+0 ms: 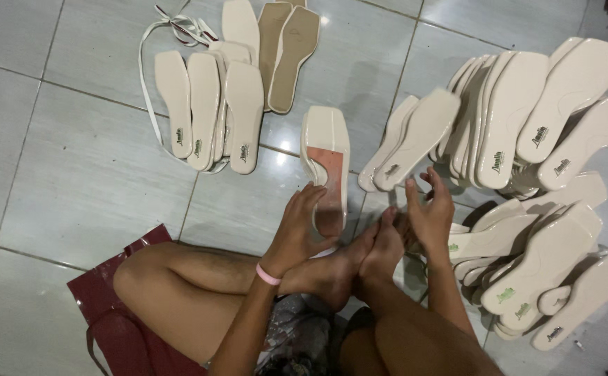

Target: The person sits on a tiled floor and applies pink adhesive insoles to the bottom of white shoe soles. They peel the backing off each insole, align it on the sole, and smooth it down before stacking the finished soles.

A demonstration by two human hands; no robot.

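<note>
Left hand (297, 230) grips a cream sole (326, 167) on the floor (88, 174), right hand (431, 212) hovers released; small sorted group (210, 104) lies far left, large heap (527, 174) remains right.

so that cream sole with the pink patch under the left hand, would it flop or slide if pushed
The sole probably stays stiff: it keeps its flat shape under the left hand. It looks thin, so likely light. On the glossy floor tiles it may slide easily.
</note>
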